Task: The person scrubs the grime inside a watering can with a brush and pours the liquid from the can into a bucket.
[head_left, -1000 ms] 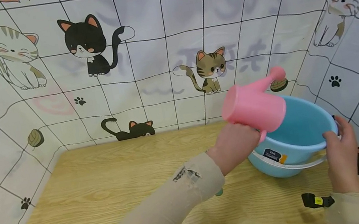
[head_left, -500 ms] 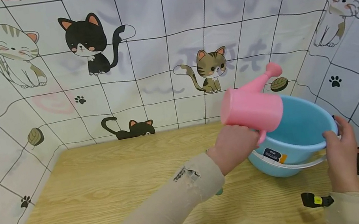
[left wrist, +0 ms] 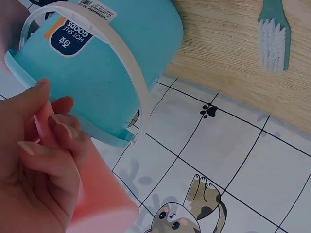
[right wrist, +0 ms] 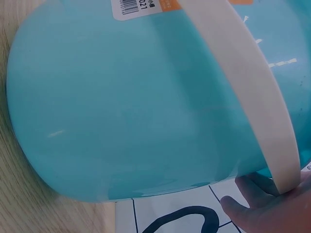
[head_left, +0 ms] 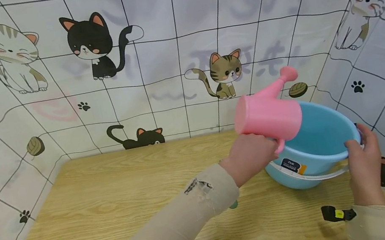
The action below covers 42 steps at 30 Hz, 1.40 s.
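My left hand [head_left: 252, 154] grips the handle of a pink watering can [head_left: 271, 117]. The can lies tilted over the left side of a light blue bucket [head_left: 327, 130], its flat bottom facing left and its spout angled up to the right. In the left wrist view, curled fingers wrap the can's pink handle [left wrist: 46, 126] close by the bucket's rim. My right hand [head_left: 366, 168] holds the bucket's right rim, thumb on the near side. A white bail handle [head_left: 326, 176] hangs down the bucket's front, below a dark label. The can hides part of the bucket's opening.
A green brush [left wrist: 274, 41] with white bristles lies on the wooden table [head_left: 114, 202], mostly hidden behind my left forearm in the head view. A black strap [head_left: 338, 213] with a yellow tag is beside my right wrist. Cat-patterned walls [head_left: 158, 57] rise behind and at both sides.
The watering can has shifted slightly left, its spout tipping a little up and back. My right hand and the bucket have stayed in place.
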Each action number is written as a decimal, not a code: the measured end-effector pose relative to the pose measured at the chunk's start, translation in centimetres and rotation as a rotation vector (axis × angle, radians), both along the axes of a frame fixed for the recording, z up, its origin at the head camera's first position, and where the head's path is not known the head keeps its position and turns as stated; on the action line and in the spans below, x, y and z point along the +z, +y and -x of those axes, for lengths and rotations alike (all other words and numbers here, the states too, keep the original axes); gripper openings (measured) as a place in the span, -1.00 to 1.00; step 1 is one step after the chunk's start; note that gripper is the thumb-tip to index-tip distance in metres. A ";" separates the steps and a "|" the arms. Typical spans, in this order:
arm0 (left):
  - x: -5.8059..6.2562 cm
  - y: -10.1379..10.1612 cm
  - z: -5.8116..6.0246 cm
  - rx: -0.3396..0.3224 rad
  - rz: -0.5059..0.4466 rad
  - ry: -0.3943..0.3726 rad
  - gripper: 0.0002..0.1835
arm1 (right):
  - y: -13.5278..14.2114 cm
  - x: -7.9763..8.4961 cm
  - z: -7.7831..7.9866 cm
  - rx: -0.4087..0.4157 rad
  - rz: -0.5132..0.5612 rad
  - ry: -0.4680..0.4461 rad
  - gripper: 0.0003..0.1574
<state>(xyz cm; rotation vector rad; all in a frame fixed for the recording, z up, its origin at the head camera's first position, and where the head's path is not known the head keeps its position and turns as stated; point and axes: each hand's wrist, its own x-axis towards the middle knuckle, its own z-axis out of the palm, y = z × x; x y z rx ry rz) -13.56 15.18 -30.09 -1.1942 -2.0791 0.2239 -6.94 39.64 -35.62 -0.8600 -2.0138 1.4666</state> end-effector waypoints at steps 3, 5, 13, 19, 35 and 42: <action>0.0 0.0 -0.1 -0.002 -0.010 0.024 -0.74 | 0.0 0.0 0.0 -0.001 0.000 -0.005 -0.31; 0.1 0.0 -0.1 0.003 -0.007 0.044 -0.72 | 0.0 0.0 0.0 -0.001 -0.002 -0.004 -0.32; -0.1 0.0 0.1 0.003 0.003 0.037 -0.69 | -0.1 0.1 -0.1 0.007 -0.003 0.018 -0.32; -0.4 0.0 0.5 -0.015 0.019 -0.015 -0.82 | -0.1 -0.1 -0.1 0.011 0.011 0.023 -0.32; -0.8 0.1 0.4 -0.020 -0.033 -0.280 -0.62 | -0.2 0.2 -0.2 0.002 0.009 0.027 -0.31; -1.4 0.1 0.2 -0.082 -0.162 -0.467 -0.75 | 0.0 0.2 -0.1 0.004 0.004 0.011 -0.32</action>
